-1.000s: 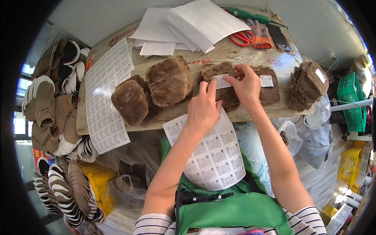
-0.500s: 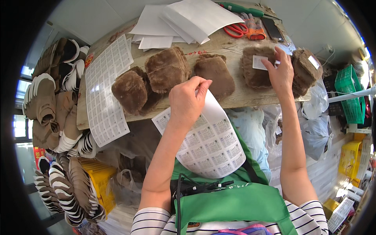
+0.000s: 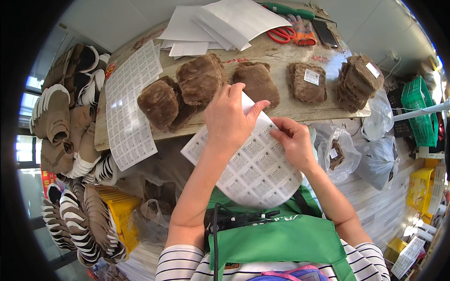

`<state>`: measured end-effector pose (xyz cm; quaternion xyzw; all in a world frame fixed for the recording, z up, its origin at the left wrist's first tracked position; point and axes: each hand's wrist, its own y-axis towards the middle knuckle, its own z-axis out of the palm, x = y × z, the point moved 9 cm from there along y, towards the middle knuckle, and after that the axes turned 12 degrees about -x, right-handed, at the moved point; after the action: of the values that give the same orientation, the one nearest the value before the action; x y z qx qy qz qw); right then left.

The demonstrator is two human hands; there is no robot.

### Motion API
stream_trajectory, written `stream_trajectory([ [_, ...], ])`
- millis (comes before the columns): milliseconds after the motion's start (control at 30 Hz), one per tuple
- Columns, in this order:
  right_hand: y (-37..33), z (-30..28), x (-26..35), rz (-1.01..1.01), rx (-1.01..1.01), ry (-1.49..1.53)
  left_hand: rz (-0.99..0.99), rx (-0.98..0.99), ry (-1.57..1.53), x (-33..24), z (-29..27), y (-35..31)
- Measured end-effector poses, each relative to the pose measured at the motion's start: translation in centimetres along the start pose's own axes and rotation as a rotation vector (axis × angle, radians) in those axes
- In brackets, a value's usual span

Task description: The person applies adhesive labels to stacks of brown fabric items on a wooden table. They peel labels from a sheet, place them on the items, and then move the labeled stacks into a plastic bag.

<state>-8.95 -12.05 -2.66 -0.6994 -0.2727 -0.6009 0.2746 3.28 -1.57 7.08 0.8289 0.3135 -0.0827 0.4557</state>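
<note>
A white sheet of printed labels (image 3: 251, 171) hangs curved over my lap in front of the table edge. My left hand (image 3: 230, 117) grips its upper part, thumb stretched toward the right. At the sheet's right edge, my right hand (image 3: 299, 144) pinches with thumb and forefinger; whether a single label has come loose there is hidden. Beyond my hands lie brown fur pieces (image 3: 257, 86) in a pile. A small fur stack (image 3: 304, 93) to the right bears a white label (image 3: 311, 77) on top. Farther right, a taller fur stack (image 3: 357, 86) also carries a label.
More fur piles (image 3: 199, 82) and another label sheet (image 3: 129, 100) lie on the left of the wooden table (image 3: 234, 122). White papers (image 3: 234, 21), red-handled scissors (image 3: 281, 35), a glove (image 3: 304, 36) and a phone (image 3: 325, 33) sit behind. Brown shoe uppers (image 3: 56, 117) are stacked left.
My right hand has left the fur stack and come down to the sheet's right edge. The label on that stack now lies uncovered, slightly turned. My left hand keeps hold of the sheet.
</note>
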Motion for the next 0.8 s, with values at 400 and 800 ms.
stream_trajectory([
  [400, -1.3, 0.0, 4.5, -0.689, -0.254, -0.308, -0.298, 0.165, -0.125, 4.3, 2.9, -1.5],
  [800, 6.5, -2.9, 4.1, -0.223, -0.231, -0.001, -0.205, 0.196, -0.164, 4.7, 4.4, -2.2],
])
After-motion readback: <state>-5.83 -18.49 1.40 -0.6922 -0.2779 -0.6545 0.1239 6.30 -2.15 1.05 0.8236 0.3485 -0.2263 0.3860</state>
